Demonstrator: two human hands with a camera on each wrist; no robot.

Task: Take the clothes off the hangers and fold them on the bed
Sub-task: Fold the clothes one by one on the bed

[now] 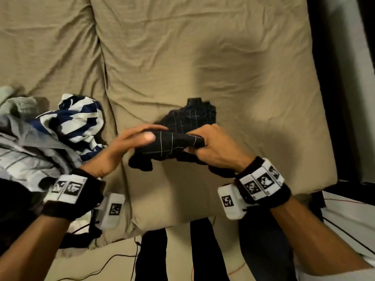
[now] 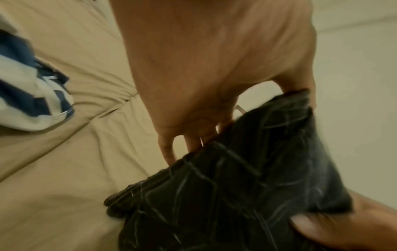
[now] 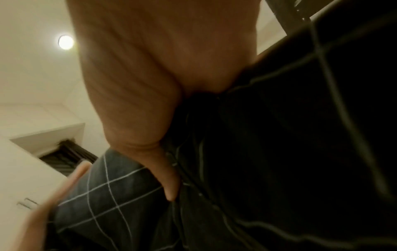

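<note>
A black garment with thin white checks [image 1: 172, 145] hangs bunched between my two hands over the tan bed sheet [image 1: 203, 57]; its far part [image 1: 190, 116] lies on the sheet. My left hand [image 1: 156, 132] pinches its left end, long fingers behind the cloth and thumb in front. My right hand [image 1: 203, 142] grips the right end in a curled fist. The left wrist view shows my left hand's fingers [image 2: 167, 151] slipping behind the garment [image 2: 236, 186]. In the right wrist view my right hand [image 3: 139, 84] is closed on the dark cloth [image 3: 279, 152]. No hanger is in view.
A pile of clothes lies at the left on the bed: a navy-and-white striped garment [image 1: 81, 118] [image 2: 28, 101] on top of grey ones [image 1: 30, 138]. The mattress edge [image 1: 326, 118] runs down the right side. Cables [image 1: 121, 258] trail by the near edge.
</note>
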